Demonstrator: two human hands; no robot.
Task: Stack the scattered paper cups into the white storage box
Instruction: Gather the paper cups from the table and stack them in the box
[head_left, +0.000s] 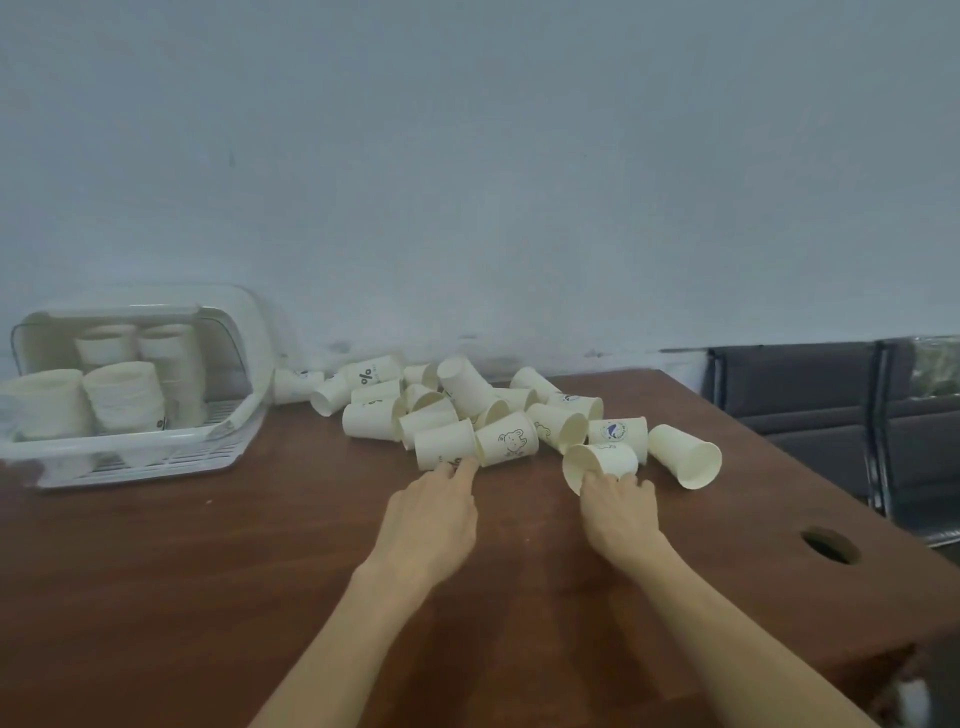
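Several cream paper cups lie scattered on their sides across the middle of the brown table. My left hand reaches forward, its fingertips touching a cup with a "%" mark at the pile's near edge. My right hand holds a tipped cup by its rim, fingers curled over it. The white storage box, with its clear lid raised, stands at the far left and holds several stacks of nested cups.
The table has a round cable hole near its right edge. Dark chairs stand beyond the right side. A pale wall runs close behind the cups and the box.
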